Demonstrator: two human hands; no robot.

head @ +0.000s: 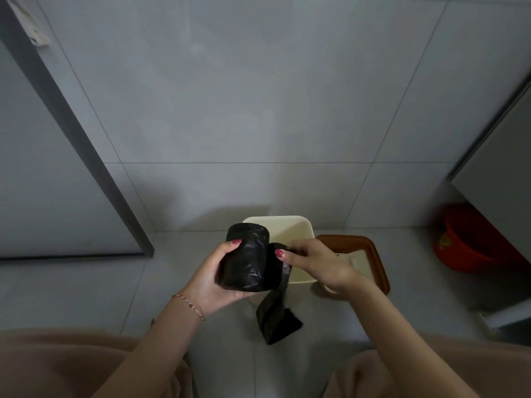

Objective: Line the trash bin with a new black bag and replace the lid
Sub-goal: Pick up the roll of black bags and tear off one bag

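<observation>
The left hand (214, 278) is wrapped around a roll of black bags (245, 258), its fingers (234, 242) curled over the top of the roll and holding it above the near rim of the cream trash bin (290, 229), which stands open on the tiled floor (86, 288) against the wall. The right hand (314, 261) pinches the loose end of the roll, and a folded black bag (277, 314) hangs down from that grip in front of the bin. The brown-rimmed lid (370, 254) lies on the floor just right of the bin, with a red bucket (471, 239) farther right.
</observation>
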